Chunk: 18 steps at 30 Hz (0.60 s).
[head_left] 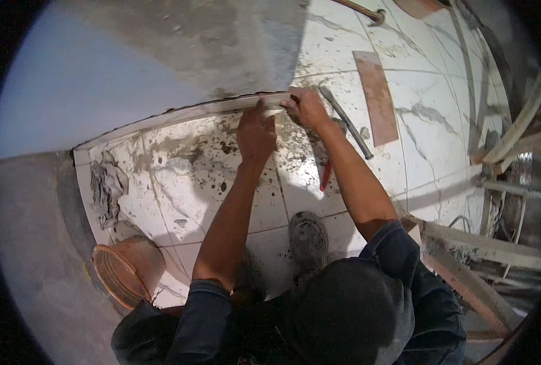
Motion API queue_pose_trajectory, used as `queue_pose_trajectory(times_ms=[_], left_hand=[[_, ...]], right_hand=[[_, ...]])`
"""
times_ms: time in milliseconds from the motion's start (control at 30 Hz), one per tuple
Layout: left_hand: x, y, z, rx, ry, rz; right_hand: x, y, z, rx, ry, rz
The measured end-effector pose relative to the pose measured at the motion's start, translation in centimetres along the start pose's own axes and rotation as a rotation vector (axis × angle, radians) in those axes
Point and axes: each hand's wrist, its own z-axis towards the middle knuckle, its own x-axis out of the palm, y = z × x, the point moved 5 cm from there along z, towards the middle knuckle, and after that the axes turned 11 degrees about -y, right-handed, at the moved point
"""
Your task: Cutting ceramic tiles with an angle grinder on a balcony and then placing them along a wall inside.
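A narrow pale skirting tile [274,100] stands along the foot of the wall, at the end of a row of similar strips [179,118]. My left hand [257,132] touches its face with an outstretched finger, the thumb held apart. Around the tile's right end, by the wall corner, curl the fingers of my right hand [310,109]; its fingertips are partly hidden. Just right of that hand lies a long grey metal bar [346,121]. A slim red tool [325,176] rests on the floor beside my right forearm.
Mortar crumbs dot the marbled floor tiles [255,210]. A brown tile strip [377,100] and a hammer [375,16] lie at the far right. On the left are a crumpled grey cloth or bag [108,185] and an orange bucket [145,258]. Timber pieces [489,243] crowd the right side.
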Motion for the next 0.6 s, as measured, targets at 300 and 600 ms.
queue_pose_trajectory(times_ms=[300, 600], left_hand=[[0.0, -0.7, 1.2, 0.335, 0.053, 0.240], [-0.3, -0.3, 1.3, 0.328, 0.063, 0.335]], right_hand=[[-0.2, -1.2, 0.2, -0.047, -0.056, 0.010], [-6.2, -6.8, -1.0, 0.318, -0.494, 0.007]])
